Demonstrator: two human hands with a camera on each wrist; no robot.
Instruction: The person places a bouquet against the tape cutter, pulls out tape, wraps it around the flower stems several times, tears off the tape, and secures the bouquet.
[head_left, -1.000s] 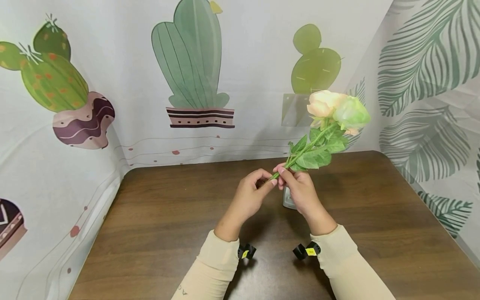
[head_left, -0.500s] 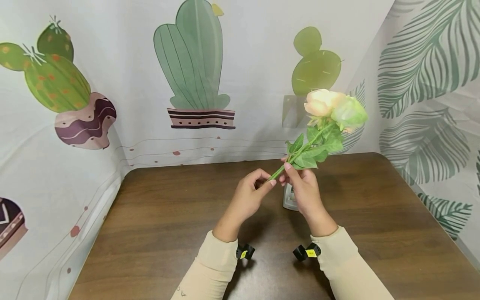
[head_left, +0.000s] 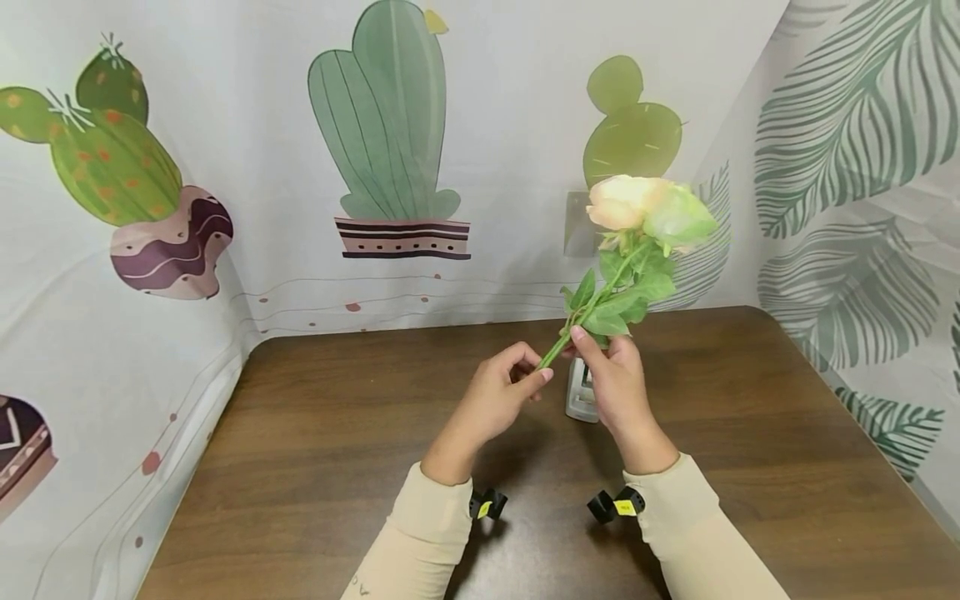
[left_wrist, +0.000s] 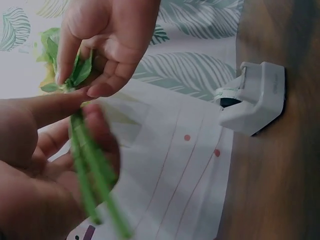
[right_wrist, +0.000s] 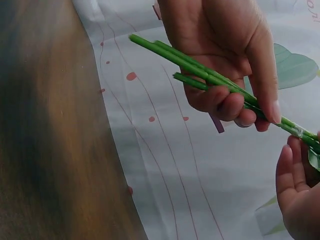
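Note:
Both hands hold a small bunch of roses (head_left: 637, 208) above the table, with pale peach and light green blooms tilted up to the right. My left hand (head_left: 495, 396) pinches the lower green stems (right_wrist: 185, 62) between thumb and fingers; the cut ends stick out past its fingers in the right wrist view. Just below the leaves (head_left: 618, 312), my right hand (head_left: 621, 387) grips the stems with its thumb on top. A shiny clear patch shows on the stems between the hands in the right wrist view. The blooms are mostly hidden in the left wrist view.
A grey-white tape dispenser (left_wrist: 257, 97) with a roll of tape stands on the brown wooden table (head_left: 345, 433), partly behind the right hand in the head view. A printed cloth (head_left: 510, 125) with cacti and leaves hangs behind the table.
The blooms have swung left and stand more upright. The right hand has shifted slightly right along the stems, uncovering more of the tape dispenser. The left hand stays nearly in place.

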